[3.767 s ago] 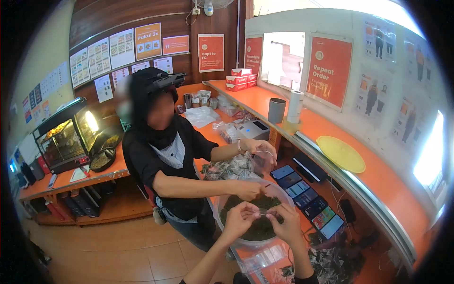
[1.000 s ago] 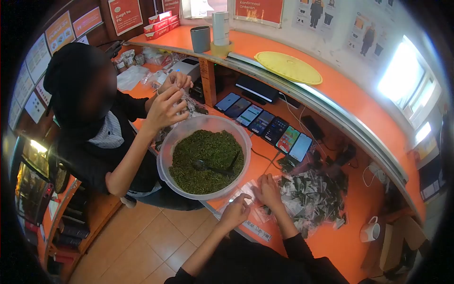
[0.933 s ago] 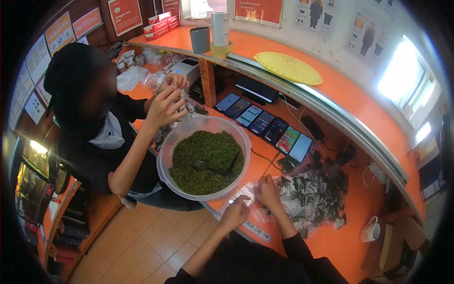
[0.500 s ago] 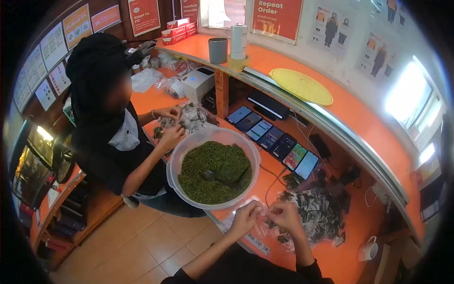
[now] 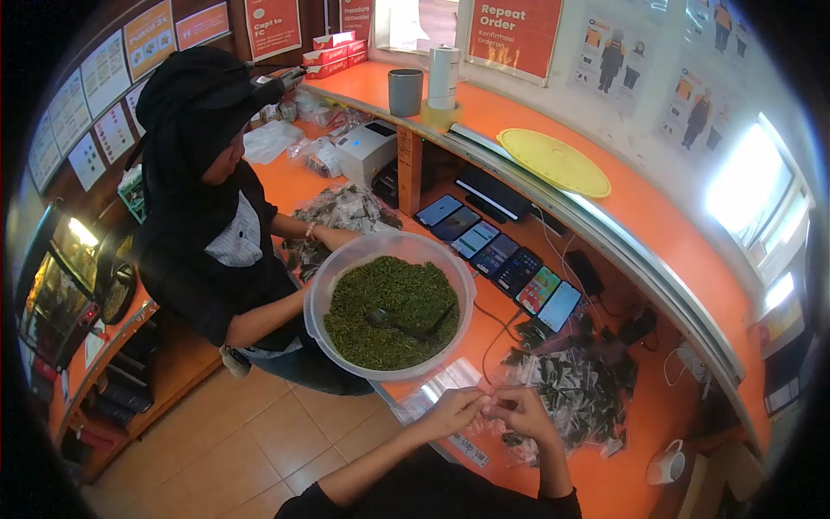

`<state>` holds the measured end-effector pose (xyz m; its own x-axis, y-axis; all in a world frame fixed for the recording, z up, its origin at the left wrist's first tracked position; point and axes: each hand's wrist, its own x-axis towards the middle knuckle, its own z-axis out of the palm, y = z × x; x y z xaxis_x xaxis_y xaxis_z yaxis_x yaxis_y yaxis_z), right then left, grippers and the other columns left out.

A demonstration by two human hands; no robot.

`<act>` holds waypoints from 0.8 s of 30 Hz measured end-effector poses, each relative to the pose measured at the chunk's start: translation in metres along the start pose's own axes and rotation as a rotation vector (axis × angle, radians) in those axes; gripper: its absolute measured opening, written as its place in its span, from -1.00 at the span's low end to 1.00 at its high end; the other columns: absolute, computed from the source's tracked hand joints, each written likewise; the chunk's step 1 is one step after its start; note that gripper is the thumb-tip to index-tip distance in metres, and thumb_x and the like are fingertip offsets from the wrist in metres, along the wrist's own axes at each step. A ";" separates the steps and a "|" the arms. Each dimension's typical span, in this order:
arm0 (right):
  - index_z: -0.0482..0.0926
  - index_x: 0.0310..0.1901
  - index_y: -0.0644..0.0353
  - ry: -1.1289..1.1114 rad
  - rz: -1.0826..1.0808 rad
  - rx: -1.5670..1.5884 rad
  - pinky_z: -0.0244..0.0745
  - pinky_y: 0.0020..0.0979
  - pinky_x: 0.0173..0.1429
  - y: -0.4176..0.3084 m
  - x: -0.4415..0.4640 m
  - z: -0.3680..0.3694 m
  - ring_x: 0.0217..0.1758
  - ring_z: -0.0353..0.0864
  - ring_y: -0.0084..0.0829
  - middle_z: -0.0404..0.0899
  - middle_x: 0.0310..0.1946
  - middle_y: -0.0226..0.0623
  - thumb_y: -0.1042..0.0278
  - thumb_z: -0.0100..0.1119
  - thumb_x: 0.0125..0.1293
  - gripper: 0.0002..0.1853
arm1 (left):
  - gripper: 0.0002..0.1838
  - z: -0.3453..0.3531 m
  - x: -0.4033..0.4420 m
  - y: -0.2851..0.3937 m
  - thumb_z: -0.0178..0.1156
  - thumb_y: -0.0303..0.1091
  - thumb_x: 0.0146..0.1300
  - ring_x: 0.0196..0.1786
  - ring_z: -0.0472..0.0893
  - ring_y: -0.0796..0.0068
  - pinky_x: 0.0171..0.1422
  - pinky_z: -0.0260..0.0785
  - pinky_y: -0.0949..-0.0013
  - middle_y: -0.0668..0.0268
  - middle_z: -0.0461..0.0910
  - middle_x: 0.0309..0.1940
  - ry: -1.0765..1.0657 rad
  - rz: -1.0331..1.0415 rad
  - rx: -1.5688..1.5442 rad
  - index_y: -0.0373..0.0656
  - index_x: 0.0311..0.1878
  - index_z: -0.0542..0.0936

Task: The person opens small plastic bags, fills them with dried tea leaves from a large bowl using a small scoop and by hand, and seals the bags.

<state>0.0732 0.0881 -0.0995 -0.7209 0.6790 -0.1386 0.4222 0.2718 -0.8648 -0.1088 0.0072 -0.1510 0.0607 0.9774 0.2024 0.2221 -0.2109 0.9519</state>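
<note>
My left hand and my right hand meet over the counter's front edge, fingertips pinched together. Between them is what looks like a small clear plastic bag, mostly hidden by the fingers. Just beyond my right hand lies a heap of small clear bags with dark green filling. Flat clear plastic rests on the counter near my left hand. Farther left stands a large translucent tub of chopped green leaves, with a dark spoon lying in it.
A co-worker stands left of the tub, near another heap of filled bags. Phones line the counter under a raised shelf holding a yellow lid. A white mug stands at the right, with cables behind the bags.
My fingertips have come closer together. The co-worker's hands have dropped from in front of the chest to behind and beside the tub. The view has shifted slightly.
</note>
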 end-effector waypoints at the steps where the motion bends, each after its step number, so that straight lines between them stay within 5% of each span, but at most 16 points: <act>1: 0.65 -0.34 0.33 -0.004 0.001 -0.003 0.35 -0.44 -0.39 0.002 0.001 0.001 -0.51 0.46 -0.63 0.53 -0.58 -0.36 0.43 0.34 0.23 -0.87 | -0.61 -0.004 -0.002 -0.001 0.01 -0.14 0.57 -0.43 0.55 0.57 -0.32 0.40 0.39 0.34 0.54 -0.52 -0.073 -0.092 -0.057 -0.27 -0.29 0.55; 3: 0.65 -0.36 0.36 -0.039 0.017 0.272 0.36 -0.46 -0.39 0.009 0.001 0.005 -0.48 0.50 -0.64 0.56 -0.58 -0.40 0.45 0.29 0.27 -0.87 | -0.61 -0.007 -0.005 0.003 0.01 -0.14 0.58 -0.44 0.55 0.57 -0.32 0.40 0.39 0.35 0.54 -0.55 -0.096 -0.120 -0.106 -0.27 -0.28 0.55; 8: 0.64 -0.35 0.35 0.017 0.043 0.269 0.41 -0.46 -0.38 0.009 0.000 0.013 -0.44 0.56 -0.63 0.58 -0.57 -0.45 0.42 0.29 0.29 -0.85 | -0.60 -0.009 -0.006 0.004 -0.02 -0.14 0.59 -0.46 0.55 0.57 -0.34 0.39 0.40 0.34 0.55 -0.57 -0.112 -0.162 -0.306 -0.26 -0.27 0.56; 10: 0.63 -0.35 0.34 0.042 -0.006 0.252 0.42 -0.46 -0.38 0.005 -0.001 0.013 -0.43 0.58 -0.62 0.58 -0.56 -0.44 0.42 0.28 0.30 -0.85 | -0.65 -0.010 -0.007 0.003 0.00 -0.20 0.57 -0.45 0.57 0.54 -0.33 0.41 0.34 0.33 0.56 -0.57 -0.098 -0.162 -0.233 -0.29 -0.25 0.55; 12: 0.62 -0.34 0.33 0.002 -0.086 -0.121 0.44 -0.46 -0.36 -0.014 -0.003 0.009 -0.42 0.59 -0.59 0.60 -0.53 -0.43 0.40 0.25 0.32 -0.84 | -0.68 -0.011 -0.008 0.014 0.01 -0.23 0.55 -0.42 0.58 0.50 -0.30 0.42 0.30 0.29 0.57 -0.54 -0.108 -0.143 -0.044 -0.30 -0.23 0.54; 16: 0.61 -0.32 0.34 -0.164 -0.114 -0.125 0.44 -0.47 -0.32 -0.002 -0.006 0.015 -0.43 0.57 -0.57 0.61 -0.49 -0.40 0.44 0.17 0.36 -0.86 | -0.74 -0.010 -0.009 0.017 0.03 -0.30 0.49 -0.32 0.60 0.37 -0.18 0.43 0.21 0.16 0.59 -0.42 -0.142 -0.042 0.125 -0.34 -0.18 0.54; 18: 0.58 -0.28 0.36 -0.060 -0.101 0.352 0.41 -0.48 -0.29 0.000 -0.007 0.018 -0.43 0.51 -0.59 0.57 -0.51 -0.40 0.50 0.07 0.38 -0.86 | -0.73 -0.019 -0.010 0.021 0.01 -0.29 0.50 -0.29 0.61 0.35 -0.15 0.44 0.21 0.14 0.60 -0.39 -0.172 -0.071 0.043 -0.34 -0.17 0.54; 20: 0.57 -0.31 0.33 -0.052 -0.093 0.384 0.35 -0.51 -0.30 0.007 -0.005 0.023 -0.40 0.45 -0.65 0.52 -0.50 -0.46 0.47 0.08 0.39 -0.86 | -0.68 -0.023 -0.012 0.022 -0.04 -0.26 0.52 -0.25 0.64 0.30 -0.10 0.46 0.19 0.14 0.61 -0.36 -0.229 -0.121 -0.017 -0.35 -0.15 0.55; 23: 0.51 -0.33 0.35 0.002 -0.087 0.261 0.36 -0.44 -0.33 0.010 -0.001 0.027 -0.44 0.43 -0.64 0.45 -0.56 -0.38 0.48 0.01 0.42 -0.83 | -0.62 -0.011 -0.013 0.016 -0.10 -0.22 0.54 -0.36 0.69 0.29 -0.24 0.51 0.24 0.10 0.62 -0.46 -0.086 -0.144 -0.052 -0.34 -0.21 0.57; 24: 0.50 -0.33 0.32 -0.017 -0.082 0.146 0.35 -0.42 -0.33 0.006 -0.001 0.024 -0.46 0.43 -0.59 0.45 -0.55 -0.32 0.45 0.04 0.41 -0.83 | -0.60 -0.008 -0.014 0.022 -0.12 -0.21 0.54 -0.30 0.68 0.13 -0.16 0.50 0.13 0.02 0.61 -0.44 0.019 -0.119 -0.030 -0.35 -0.24 0.56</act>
<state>0.0635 0.0728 -0.1156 -0.7596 0.6464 -0.0718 0.2779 0.2228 -0.9344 -0.1125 -0.0107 -0.1308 0.0174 0.9956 0.0920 0.1972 -0.0936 0.9759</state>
